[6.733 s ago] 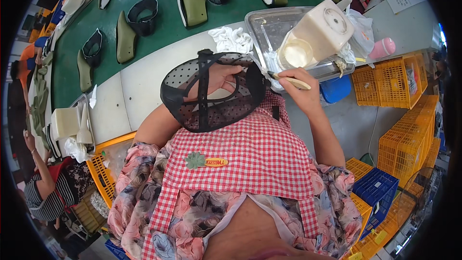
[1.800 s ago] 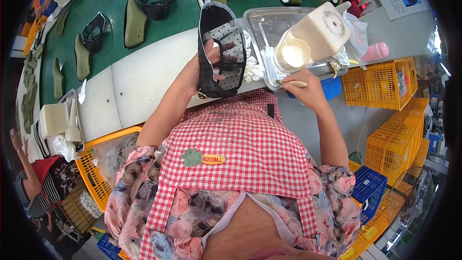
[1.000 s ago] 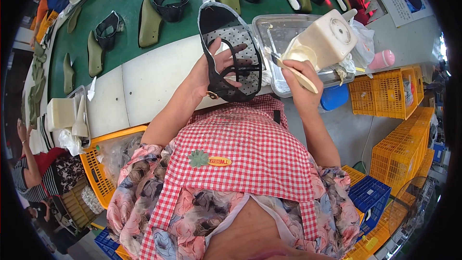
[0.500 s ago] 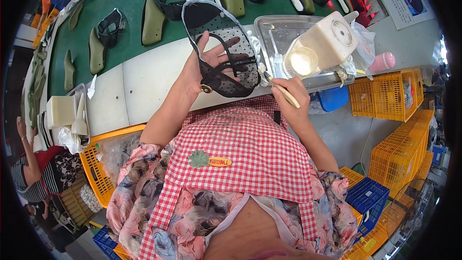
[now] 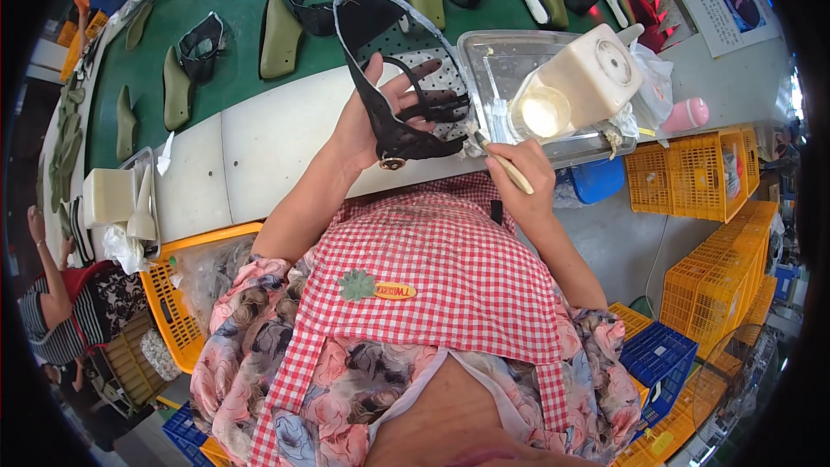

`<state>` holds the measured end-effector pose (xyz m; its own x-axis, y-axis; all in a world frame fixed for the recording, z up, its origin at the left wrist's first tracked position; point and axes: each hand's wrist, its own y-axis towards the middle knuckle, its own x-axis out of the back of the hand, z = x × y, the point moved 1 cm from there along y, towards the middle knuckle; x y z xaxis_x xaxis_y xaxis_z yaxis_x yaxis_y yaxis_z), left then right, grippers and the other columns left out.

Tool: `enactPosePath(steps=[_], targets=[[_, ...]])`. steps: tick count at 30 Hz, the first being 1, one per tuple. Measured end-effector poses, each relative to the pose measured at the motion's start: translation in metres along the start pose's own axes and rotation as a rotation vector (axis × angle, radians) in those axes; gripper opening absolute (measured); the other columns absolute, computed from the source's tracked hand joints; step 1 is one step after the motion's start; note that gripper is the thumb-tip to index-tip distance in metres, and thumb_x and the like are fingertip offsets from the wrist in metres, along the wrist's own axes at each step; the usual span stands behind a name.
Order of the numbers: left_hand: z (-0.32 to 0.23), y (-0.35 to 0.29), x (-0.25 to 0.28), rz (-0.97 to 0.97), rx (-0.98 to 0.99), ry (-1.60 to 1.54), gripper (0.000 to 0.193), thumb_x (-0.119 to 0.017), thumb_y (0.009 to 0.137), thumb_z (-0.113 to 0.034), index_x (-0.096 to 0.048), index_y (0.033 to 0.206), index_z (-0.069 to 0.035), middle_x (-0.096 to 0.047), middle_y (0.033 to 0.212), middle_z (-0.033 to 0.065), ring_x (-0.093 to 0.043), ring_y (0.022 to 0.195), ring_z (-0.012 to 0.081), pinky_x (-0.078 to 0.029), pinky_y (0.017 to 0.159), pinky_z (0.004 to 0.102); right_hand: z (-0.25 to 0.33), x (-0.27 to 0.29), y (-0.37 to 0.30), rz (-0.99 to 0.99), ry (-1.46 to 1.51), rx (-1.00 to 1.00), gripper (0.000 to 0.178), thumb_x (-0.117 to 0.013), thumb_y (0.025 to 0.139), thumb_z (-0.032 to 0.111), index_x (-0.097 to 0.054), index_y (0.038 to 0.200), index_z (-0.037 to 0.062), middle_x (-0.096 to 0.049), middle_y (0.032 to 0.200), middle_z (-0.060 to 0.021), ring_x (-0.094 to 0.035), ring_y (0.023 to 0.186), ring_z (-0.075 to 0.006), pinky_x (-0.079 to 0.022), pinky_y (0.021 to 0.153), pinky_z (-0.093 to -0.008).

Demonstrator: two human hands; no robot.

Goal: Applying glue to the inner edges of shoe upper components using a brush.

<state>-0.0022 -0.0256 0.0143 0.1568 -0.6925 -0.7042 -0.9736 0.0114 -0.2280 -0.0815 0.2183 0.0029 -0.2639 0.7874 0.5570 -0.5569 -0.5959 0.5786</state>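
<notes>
The left hand, fingers spread, supports a black dotted-mesh shoe upper above the white-edged green counter; the right hand grips a slim, pale wooden-handled brush, its tip beside the upper's right edge, contact unclear. Beyond sits 1 clear rectangular plastic tray bearing a cream plastic container.

Can't really tell if the brush is touching the black mesh. That paper sheet is way too tiny to read.
</notes>
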Motion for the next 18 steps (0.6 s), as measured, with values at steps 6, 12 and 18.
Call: enactPosePath(steps=[6,12,18], targets=[[0.013,0.003,0.001,0.065,-0.160,0.404,0.105,-0.021,0.089,-0.085,-0.031,0.155,-0.005,-0.054,0.141,0.0243,-0.050,0.134,0.0308,-0.036,0.113,0.0407,0.006,0.011,-0.003,0.031,0.045,-0.096,0.018,-0.076,0.079,-0.001,-0.074,0.097,0.0013,-0.071,0.086,-0.0100,-0.062,0.076,-0.0222,-0.050,0.069,-0.0317],[0.031,0.012,0.011,0.195,-0.276,0.570,0.092,-0.036,0.095,-0.074,-0.039,0.149,0.000,-0.056,0.139,0.0204,-0.051,0.133,0.0289,-0.035,0.114,0.0389,0.002,0.005,0.002,0.008,0.061,-0.153,0.016,-0.075,0.081,0.002,-0.074,0.097,0.0024,-0.071,0.086,-0.0092,-0.063,0.077,-0.0210,-0.050,0.071,-0.0309],[0.052,0.006,0.046,0.110,-0.465,1.004,0.061,-0.043,0.105,-0.049,-0.056,0.134,0.003,-0.062,0.103,0.0084,-0.057,0.095,0.0160,-0.047,0.087,0.0315,0.005,0.009,-0.004,0.193,0.144,-0.267,0.012,-0.074,0.084,0.007,-0.075,0.096,0.0037,-0.069,0.084,-0.0091,-0.064,0.079,-0.0206,-0.050,0.073,-0.0307]])
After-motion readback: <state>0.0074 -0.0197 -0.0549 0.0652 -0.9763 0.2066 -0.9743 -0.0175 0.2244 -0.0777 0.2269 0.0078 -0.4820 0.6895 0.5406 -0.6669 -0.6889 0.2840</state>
